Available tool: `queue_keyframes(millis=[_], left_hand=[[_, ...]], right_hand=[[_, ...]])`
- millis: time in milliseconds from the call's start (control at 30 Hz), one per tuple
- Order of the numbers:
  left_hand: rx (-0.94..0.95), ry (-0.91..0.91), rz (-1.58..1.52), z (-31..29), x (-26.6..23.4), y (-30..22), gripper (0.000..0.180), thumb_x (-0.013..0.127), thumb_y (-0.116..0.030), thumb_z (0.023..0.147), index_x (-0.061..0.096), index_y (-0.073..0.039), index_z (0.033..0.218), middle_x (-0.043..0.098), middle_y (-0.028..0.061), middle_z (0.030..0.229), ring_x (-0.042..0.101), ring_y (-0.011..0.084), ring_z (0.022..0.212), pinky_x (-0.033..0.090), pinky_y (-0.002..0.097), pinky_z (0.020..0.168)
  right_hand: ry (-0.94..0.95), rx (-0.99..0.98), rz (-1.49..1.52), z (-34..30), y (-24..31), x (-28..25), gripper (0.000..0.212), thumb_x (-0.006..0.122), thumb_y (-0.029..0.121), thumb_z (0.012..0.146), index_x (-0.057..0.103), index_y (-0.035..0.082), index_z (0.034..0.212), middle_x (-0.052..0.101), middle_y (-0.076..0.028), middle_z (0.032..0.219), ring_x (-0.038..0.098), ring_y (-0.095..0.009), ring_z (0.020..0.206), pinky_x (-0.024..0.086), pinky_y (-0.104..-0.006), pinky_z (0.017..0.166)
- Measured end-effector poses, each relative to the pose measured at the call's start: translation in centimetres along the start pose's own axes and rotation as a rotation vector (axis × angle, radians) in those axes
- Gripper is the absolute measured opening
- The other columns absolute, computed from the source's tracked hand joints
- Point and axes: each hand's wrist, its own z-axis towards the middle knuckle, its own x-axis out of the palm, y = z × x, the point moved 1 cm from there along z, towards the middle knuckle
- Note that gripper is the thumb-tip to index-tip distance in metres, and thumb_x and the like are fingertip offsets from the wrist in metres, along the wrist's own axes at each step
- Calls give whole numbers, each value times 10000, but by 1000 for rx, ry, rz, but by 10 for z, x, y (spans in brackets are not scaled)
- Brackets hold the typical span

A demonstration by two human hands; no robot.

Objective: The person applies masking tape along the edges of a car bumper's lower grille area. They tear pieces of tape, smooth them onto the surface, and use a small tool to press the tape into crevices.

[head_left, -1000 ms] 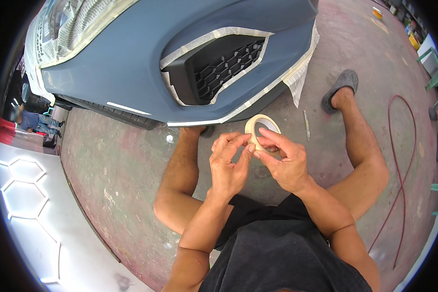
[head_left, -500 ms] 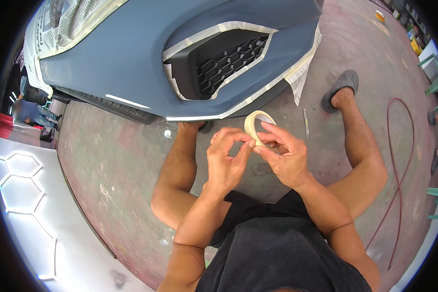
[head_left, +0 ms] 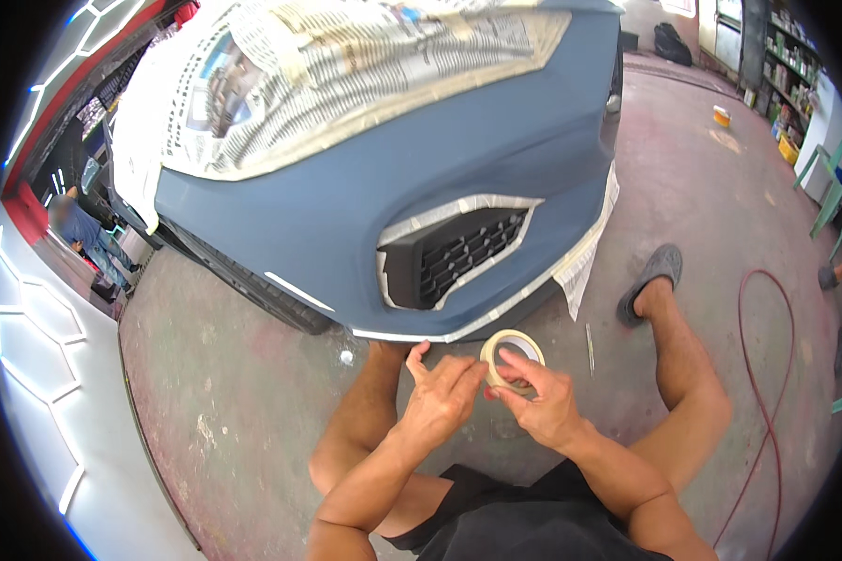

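A cream roll of masking tape is held up between my hands, low in front of the car bumper. My right hand is closed on the roll, with fingers through its centre hole and the thumb at its lower edge. At the roll's left side, my left hand has its fingertips pressed together on the edge. One of its outer fingers sticks up, and its thumb is hidden. Pale masking tape frames the bumper's dark honeycomb grille. Newspaper taped over the car's upper front covers that part.
A thin pale stick lies on the floor near my right foot. A dark red hose loops at the right, with green chairs beyond. Another person stands far left, beside the wall with hexagonal lights.
The view has tilted up, showing more newspaper and bumper. My left hand has gone from a thumb-and-finger pinch at the roll to straighter fingers on its edge. My right hand still holds the roll.
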Motion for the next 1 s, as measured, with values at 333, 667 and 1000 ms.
queue_keyframes(millis=[333,667,1000], left_hand=[[237,200,337,22,-9,-6,336,744,-307,881,628,-63,1081,518,38,929,616,198,901,344,626,1089],[326,247,322,34,-11,11,284,690,-305,913,619,-45,1002,572,76,952,634,233,935,399,629,1036],[-47,39,-230,1,-1,21,332,720,-196,998,660,-38,1285,651,96,1183,662,227,1081,307,635,1129]], right_hand=[[-63,-36,-79,-5,7,-1,590,833,-20,848,645,0,1408,783,-216,1131,791,-302,1019,625,-377,902],[-77,-12,-73,2,-3,0,584,822,2,871,629,-7,1422,802,-193,1109,794,-250,966,622,-379,857],[-1,-9,15,15,-10,2,675,789,-98,867,546,-37,1493,787,-178,1120,708,-132,907,554,-266,783]])
